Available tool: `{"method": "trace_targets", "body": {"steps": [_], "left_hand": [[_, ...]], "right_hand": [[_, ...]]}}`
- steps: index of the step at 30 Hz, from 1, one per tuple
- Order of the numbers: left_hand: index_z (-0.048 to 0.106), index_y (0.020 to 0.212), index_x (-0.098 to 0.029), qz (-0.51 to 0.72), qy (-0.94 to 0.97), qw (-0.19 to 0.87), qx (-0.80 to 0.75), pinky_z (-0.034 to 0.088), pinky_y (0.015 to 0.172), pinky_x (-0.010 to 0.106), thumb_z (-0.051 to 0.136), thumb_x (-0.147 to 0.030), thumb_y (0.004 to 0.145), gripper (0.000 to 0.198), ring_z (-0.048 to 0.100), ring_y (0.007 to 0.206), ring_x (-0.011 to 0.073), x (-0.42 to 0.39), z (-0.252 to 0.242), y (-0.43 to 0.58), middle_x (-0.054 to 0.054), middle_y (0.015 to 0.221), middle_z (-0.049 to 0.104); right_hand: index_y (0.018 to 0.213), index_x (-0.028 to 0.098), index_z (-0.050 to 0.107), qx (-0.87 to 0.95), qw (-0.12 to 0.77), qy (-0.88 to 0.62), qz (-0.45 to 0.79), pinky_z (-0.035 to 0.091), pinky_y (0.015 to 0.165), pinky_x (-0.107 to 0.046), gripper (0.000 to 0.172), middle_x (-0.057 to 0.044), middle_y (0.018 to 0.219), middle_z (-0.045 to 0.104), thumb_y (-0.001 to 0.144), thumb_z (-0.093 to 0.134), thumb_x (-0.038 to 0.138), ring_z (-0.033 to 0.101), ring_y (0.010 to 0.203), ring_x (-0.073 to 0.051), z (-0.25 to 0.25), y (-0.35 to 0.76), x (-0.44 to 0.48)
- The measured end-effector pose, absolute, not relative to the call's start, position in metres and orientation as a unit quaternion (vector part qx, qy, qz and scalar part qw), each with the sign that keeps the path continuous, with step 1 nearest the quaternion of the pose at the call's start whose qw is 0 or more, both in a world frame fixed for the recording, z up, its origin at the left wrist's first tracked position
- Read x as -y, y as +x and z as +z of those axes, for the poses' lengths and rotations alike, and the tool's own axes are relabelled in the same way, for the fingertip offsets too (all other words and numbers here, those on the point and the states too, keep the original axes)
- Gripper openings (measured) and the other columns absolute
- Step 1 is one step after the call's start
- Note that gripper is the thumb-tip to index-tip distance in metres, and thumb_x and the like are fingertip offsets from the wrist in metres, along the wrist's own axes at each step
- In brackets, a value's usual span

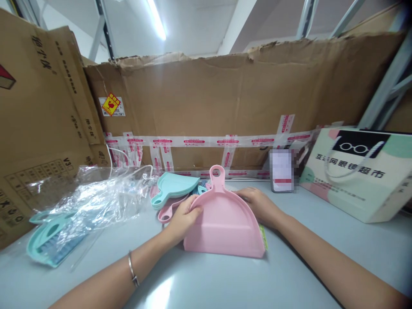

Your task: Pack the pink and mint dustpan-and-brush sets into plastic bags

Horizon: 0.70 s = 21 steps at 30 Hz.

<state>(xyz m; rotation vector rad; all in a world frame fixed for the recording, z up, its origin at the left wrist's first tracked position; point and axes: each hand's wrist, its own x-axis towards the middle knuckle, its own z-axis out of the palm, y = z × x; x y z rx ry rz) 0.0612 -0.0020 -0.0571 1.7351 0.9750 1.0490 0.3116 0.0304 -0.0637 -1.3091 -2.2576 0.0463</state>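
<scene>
A pink dustpan (225, 214) stands upright in front of me, its handle with a hanging hole pointing up and its wide edge down at the table. My left hand (185, 219) is closed on the dustpan's left edge, thumb across its front. At the upper right edge is my right hand (257, 204); its fingertips go behind the dustpan, so what they hold is hidden. A bit of a yellow-green label (263, 237) peeks out at the right side. Behind my left hand lie a mint dustpan (177, 184) and a pink handle (166, 213), piled together.
On the left, clear plastic wrap (109, 193) partly covers a mint brush (53, 242) with blue bristles. A phone (282, 171) leans near the back, beside a paper bag (357, 171) with rope handles. Cardboard (206, 98) walls the back and left of the grey table (180, 283).
</scene>
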Motion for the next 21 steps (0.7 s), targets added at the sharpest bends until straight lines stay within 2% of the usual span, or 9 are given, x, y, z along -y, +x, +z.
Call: {"method": "trace_targets", "body": {"steps": [4, 11, 15, 18, 21], "left_hand": [[0.054, 0.084, -0.018, 0.416, 0.691, 0.436, -0.4, 0.039, 0.076, 0.027, 0.045, -0.022, 0.076, 0.012, 0.05, 0.082, 0.0175, 0.0021, -0.0555, 0.0609, 0.0, 0.084, 0.055], [0.054, 0.093, -0.019, 0.407, 0.694, 0.44, -0.398, 0.039, 0.079, 0.028, 0.045, -0.024, 0.077, 0.018, 0.051, 0.087, 0.0188, 0.0014, -0.0579, 0.0605, 0.001, 0.089, 0.056], [0.056, 0.092, -0.019, 0.402, 0.689, 0.447, -0.404, 0.04, 0.081, 0.03, 0.047, -0.028, 0.077, 0.02, 0.052, 0.089, 0.0203, 0.0023, -0.0565, 0.0617, 0.002, 0.09, 0.058], [0.056, 0.092, -0.019, 0.406, 0.681, 0.455, -0.406, 0.041, 0.081, 0.03, 0.049, -0.029, 0.076, 0.02, 0.053, 0.089, 0.0206, 0.0027, -0.0558, 0.0628, 0.002, 0.091, 0.059], [0.056, 0.091, -0.019, 0.405, 0.677, 0.457, -0.411, 0.041, 0.08, 0.03, 0.049, -0.03, 0.075, 0.021, 0.053, 0.089, 0.0206, 0.0031, -0.0561, 0.0635, 0.002, 0.09, 0.06]], "right_hand": [[0.094, 0.025, 0.069, 0.826, 0.284, -0.484, 0.042, 0.045, 0.077, -0.035, 0.026, -0.006, 0.089, 0.07, 0.08, 0.047, 0.026, 0.063, 0.085, -0.023, -0.0589, 0.3134, -0.0271], [0.095, 0.027, 0.069, 0.834, 0.282, -0.456, 0.131, 0.047, 0.074, -0.033, 0.028, -0.004, 0.094, 0.069, 0.083, 0.044, 0.028, 0.062, 0.087, -0.023, -0.0584, 0.3206, -0.0287], [0.093, 0.028, 0.068, 0.839, 0.271, -0.464, 0.085, 0.046, 0.075, -0.035, 0.028, -0.004, 0.096, 0.069, 0.085, 0.041, 0.031, 0.062, 0.087, -0.023, -0.0615, 0.3201, -0.033], [0.091, 0.027, 0.067, 0.814, 0.294, -0.5, 0.018, 0.045, 0.076, -0.037, 0.027, -0.004, 0.095, 0.069, 0.085, 0.042, 0.033, 0.062, 0.087, -0.024, -0.0628, 0.3169, -0.0331], [0.087, 0.025, 0.065, 0.787, 0.311, -0.533, 0.02, 0.045, 0.074, -0.036, 0.024, -0.004, 0.093, 0.069, 0.085, 0.043, 0.035, 0.062, 0.085, -0.024, -0.0624, 0.3136, -0.0304]]}}
